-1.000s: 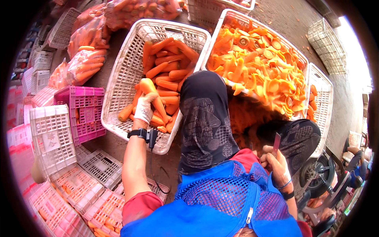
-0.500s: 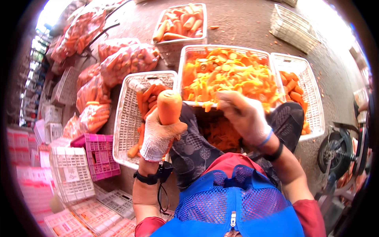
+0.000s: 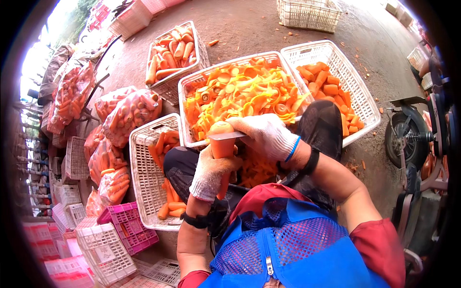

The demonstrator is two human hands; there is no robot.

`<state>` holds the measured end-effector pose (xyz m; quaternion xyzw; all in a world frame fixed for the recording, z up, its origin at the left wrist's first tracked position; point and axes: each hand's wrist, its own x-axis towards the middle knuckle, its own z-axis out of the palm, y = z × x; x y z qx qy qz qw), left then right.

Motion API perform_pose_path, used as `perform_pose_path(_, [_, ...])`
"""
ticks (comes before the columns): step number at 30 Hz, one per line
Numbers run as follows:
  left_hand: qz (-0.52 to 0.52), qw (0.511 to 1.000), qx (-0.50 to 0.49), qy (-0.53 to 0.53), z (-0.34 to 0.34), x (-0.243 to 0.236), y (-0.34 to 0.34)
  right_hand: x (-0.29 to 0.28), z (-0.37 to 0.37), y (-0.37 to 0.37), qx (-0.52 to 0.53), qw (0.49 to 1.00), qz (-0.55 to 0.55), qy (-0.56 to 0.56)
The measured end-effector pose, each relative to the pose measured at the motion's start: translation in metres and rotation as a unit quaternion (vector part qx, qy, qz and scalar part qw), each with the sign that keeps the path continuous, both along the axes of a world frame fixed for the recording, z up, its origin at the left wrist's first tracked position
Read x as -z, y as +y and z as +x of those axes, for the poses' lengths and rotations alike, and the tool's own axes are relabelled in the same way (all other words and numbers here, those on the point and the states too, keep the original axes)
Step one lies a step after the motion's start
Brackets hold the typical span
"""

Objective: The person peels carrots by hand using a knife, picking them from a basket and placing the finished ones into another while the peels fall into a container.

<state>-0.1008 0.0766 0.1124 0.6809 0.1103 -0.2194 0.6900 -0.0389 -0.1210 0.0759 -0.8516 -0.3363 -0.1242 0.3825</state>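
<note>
My left hand (image 3: pixel 214 171), in a pale soiled work glove, is wrapped around a thick carrot (image 3: pixel 223 149) held upright, its broad end up. In my gloved right hand (image 3: pixel 272 136) is a knife (image 3: pixel 227 136), its flat blade lying across the carrot just below the top. The handle is hidden in my fingers. Just beyond my hands stands a white crate (image 3: pixel 182 101) heaped with carrot peelings and round slices (image 3: pixel 245 89). More orange scraps (image 3: pixel 257 168) lie between my knees. At my left knee, a white crate (image 3: pixel 140 175) holds several carrots (image 3: pixel 170 209).
On the right, a white crate (image 3: pixel 357 79) contains cut carrots (image 3: pixel 331 90). Another crate of carrots (image 3: pixel 174 50) sits farther off. Bagged carrots (image 3: pixel 130 115) and a magenta crate (image 3: pixel 127 229) are on the left. A wheeled vehicle (image 3: pixel 408 137) stands at right.
My right hand has come left to the carrot, bringing the knife blade across its top. The carrot is lower against my left hand. The whole view has turned, shifting the crates.
</note>
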Motion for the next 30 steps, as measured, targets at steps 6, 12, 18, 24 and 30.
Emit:
perform_pose_path(6, [-0.085,0.996,0.026,0.032,0.004,0.016,-0.008,0.006,0.015,-0.023,-0.058,0.998,-0.013,0.006])
perform_pose_path(12, [-0.142,0.987,0.04,0.06,0.003,0.01,-0.019,0.011,0.022,-0.036,-0.069,0.997,-0.03,-0.026])
perform_pose_path(18, [0.071,0.995,0.051,-0.041,0.01,0.008,-0.03,0.023,0.022,-0.041,-0.069,0.998,-0.012,-0.007])
perform_pose_path(24, [0.227,0.967,0.044,-0.107,0.016,0.019,-0.029,-0.002,0.004,-0.034,0.014,0.983,-0.153,0.099])
perform_pose_path(30, [0.176,0.97,0.128,-0.111,0.021,0.031,-0.038,0.033,0.032,-0.049,-0.072,0.997,0.016,-0.014])
